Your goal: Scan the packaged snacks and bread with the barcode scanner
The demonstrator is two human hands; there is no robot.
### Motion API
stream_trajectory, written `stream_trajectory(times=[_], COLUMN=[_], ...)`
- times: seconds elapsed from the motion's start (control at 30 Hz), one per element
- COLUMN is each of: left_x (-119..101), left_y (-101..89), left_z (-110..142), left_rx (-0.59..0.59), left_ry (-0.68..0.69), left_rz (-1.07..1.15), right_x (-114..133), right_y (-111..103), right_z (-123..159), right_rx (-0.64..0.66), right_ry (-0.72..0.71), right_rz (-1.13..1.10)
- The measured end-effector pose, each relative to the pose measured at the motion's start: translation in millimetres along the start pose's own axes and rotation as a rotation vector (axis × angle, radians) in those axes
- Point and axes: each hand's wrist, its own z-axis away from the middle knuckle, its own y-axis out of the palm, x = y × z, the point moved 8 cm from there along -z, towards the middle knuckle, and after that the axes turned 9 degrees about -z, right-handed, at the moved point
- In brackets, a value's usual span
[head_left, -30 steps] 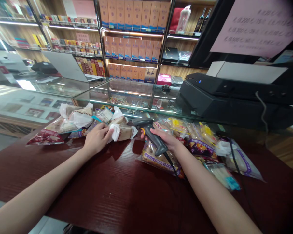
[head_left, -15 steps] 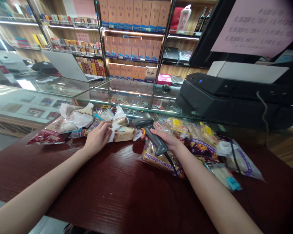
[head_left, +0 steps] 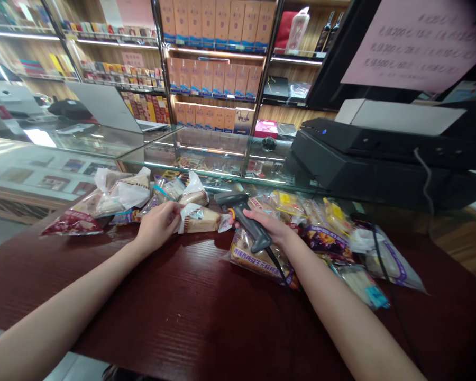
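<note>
My right hand (head_left: 267, 223) is closed around the grip of a dark grey barcode scanner (head_left: 250, 219), its head pointing left. A black cord runs down from the scanner's handle. With closed fingers, my left hand (head_left: 159, 225) pinches the left end of a wrapped sandwich-like bread pack (head_left: 201, 219), which lies on the dark red table (head_left: 174, 296) just left of the scanner head. Under the scanner and right hand rests a clear bag of bread (head_left: 257, 259) with purple lettering. Another white-wrapped pack (head_left: 194, 190) sits just behind the held one.
More bagged breads (head_left: 115, 193) are piled at the left, and several packs (head_left: 327, 235) lie at the right. A glass display counter (head_left: 206, 143) stands behind them. A black printer-like machine (head_left: 373, 151) is at the right, and a laptop (head_left: 103, 106) at the back left.
The wrapped bread pack has turned slightly in my left hand, with more of its pale side showing. The scanner stays nearly where it was in my right hand.
</note>
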Motion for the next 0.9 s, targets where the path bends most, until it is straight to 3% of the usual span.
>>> stream_trajectory(times=[0.3,0.6,0.73,0.9], left_x=[8,8,-4,-20], left_y=[-3.3,3.5,-1.3,1.6], left_z=[1,0,0,3], left_rx=[-0.011,0.015,0.005,0.084], left_ry=[-0.123,-0.102,0.041,0.253], left_rz=[-0.057,-0.062,0.034,0.009], right_x=[-1,-1,-2,-4], right_y=[-3,-1,-2,-3], right_z=[0,1,0,0], right_rx=[0.0,0.01,0.018,0.01], right_ry=[0.007,0.004,0.006,0.016], right_rz=[0.009,-0.001,0.015,-0.001])
